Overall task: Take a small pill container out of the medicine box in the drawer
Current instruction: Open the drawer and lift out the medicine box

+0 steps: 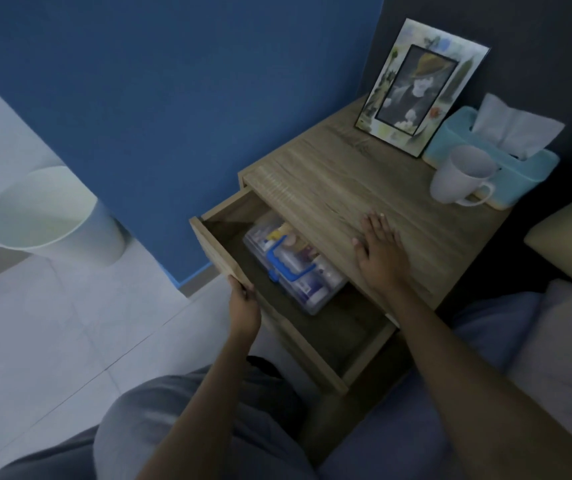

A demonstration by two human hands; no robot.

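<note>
Clear medicine box [298,271], blue handle, lid closed over jumbled bottles, lies in open wooden drawer [326,344]; left hand [243,306] fingers curled gripping drawer front, right hand [379,251] flat, fingers spread on nightstand top [364,188] beside blue wall [173,98].

No text, brand or number can be read anywhere. The containers inside the medicine box [295,268] carry labels, but they are too blurred and dim to make out.
</note>
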